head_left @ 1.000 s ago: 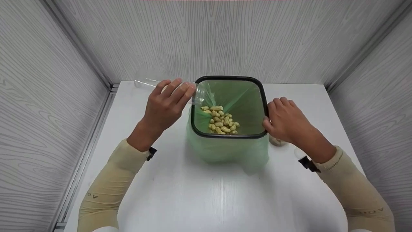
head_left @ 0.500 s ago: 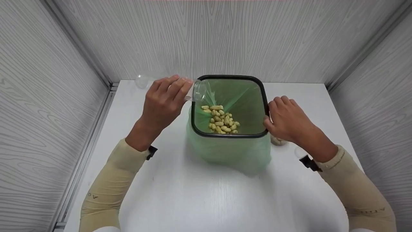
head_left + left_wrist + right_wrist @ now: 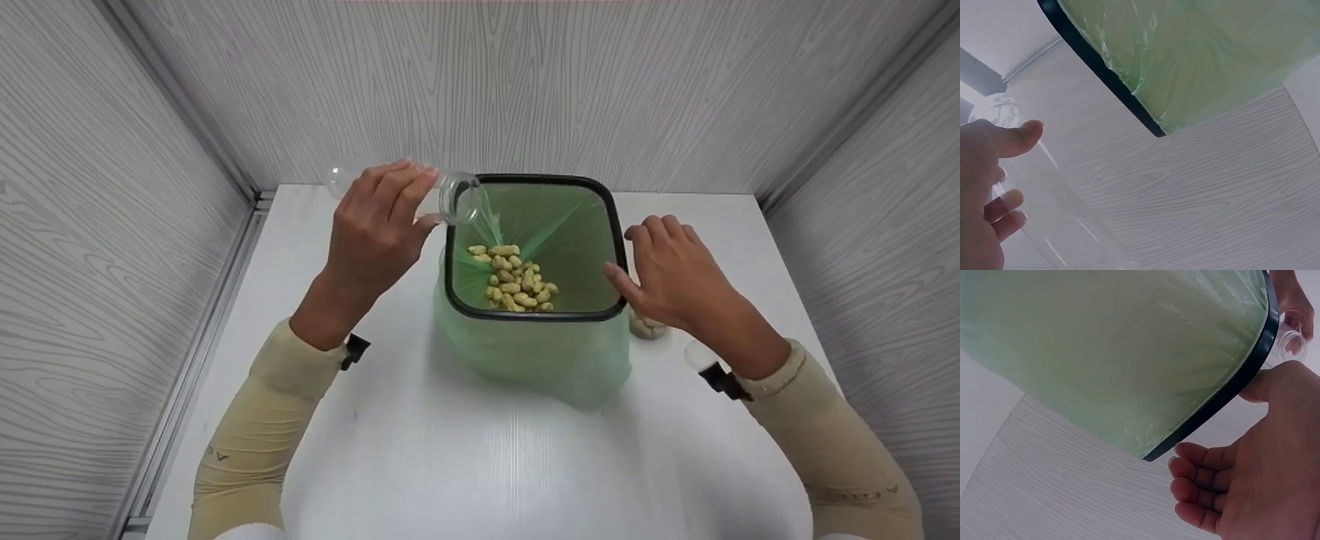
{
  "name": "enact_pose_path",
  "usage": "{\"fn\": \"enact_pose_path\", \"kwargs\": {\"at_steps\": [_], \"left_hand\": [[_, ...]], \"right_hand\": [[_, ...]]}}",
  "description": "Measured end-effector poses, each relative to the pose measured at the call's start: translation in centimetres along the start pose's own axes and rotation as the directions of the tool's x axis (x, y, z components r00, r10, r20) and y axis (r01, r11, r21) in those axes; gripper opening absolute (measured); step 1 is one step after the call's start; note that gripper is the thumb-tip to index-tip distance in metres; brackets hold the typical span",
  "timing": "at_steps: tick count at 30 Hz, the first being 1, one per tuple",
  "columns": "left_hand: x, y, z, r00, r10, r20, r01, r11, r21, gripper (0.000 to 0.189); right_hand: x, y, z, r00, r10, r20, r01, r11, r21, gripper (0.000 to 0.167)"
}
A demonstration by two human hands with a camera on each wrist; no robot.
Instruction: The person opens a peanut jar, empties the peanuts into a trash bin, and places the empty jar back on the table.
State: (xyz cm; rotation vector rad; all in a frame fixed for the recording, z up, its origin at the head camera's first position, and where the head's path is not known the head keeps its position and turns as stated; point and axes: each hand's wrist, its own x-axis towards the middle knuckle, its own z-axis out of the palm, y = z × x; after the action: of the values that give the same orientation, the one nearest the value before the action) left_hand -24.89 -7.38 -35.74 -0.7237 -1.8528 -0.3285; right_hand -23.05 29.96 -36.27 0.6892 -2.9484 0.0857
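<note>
My left hand (image 3: 379,225) grips a clear plastic jar (image 3: 459,199), tipped on its side at the left of the bin. Its open mouth hangs over the rim, and I see nothing inside it. The bin (image 3: 536,316) has a black rim, and a green bag (image 3: 540,356) lines it and drapes outside. Peanuts (image 3: 517,281) lie in a heap in the bag. At the right rim is my right hand (image 3: 675,274), thumb lifted over the edge, fingers loosely bent outside. In the right wrist view those fingers (image 3: 1196,486) hold nothing; fingertip contact with the rim is unclear.
Partly hidden under the right hand, a small round container (image 3: 647,328) with brownish contents stands beside the bin. A clear round lid-like disc (image 3: 697,354) lies near the right wrist. Grey wood-grain walls (image 3: 480,90) close off the back and sides of the white table (image 3: 480,465).
The left hand has turned and lifted the jar slightly, so its mouth shows more toward me. My right hand has loosened from the rim, with thumb and fingers spreading. The peanuts look unchanged.
</note>
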Motion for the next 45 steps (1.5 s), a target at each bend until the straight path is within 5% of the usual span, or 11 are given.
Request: {"fn": "enact_pose_path", "kwargs": {"at_steps": [13,22,26,33,45], "left_hand": [[0.7,0.3,-0.5,0.994,-0.108,-0.032,0.1,0.978,-0.182,0.047],[1.9,0.9,-0.5,0.986,-0.144,-0.088,0.107,0.936,-0.336,0.054],[2.0,1.2,-0.4,0.982,-0.165,-0.093,0.113,0.905,-0.409,0.059],[2.3,1.5,0.0,0.972,-0.224,-0.074,0.148,0.824,-0.546,0.058],[2.6,3.0,0.7,0.949,-0.311,0.047,0.235,0.605,-0.761,0.058]], "right_hand": [[0.4,-0.3,-0.4,0.978,-0.089,-0.19,0.093,0.996,0.012,0.068],[0.4,-0.6,-0.5,0.894,-0.242,-0.378,0.246,0.968,-0.036,0.072],[0.5,-0.7,-0.5,0.873,-0.268,-0.407,0.274,0.961,-0.045,0.072],[0.6,-0.9,-0.5,0.847,-0.282,-0.45,0.303,0.953,-0.028,0.075],[1.2,-2.0,-0.6,0.758,-0.302,-0.578,0.385,0.923,0.022,0.073]]}}
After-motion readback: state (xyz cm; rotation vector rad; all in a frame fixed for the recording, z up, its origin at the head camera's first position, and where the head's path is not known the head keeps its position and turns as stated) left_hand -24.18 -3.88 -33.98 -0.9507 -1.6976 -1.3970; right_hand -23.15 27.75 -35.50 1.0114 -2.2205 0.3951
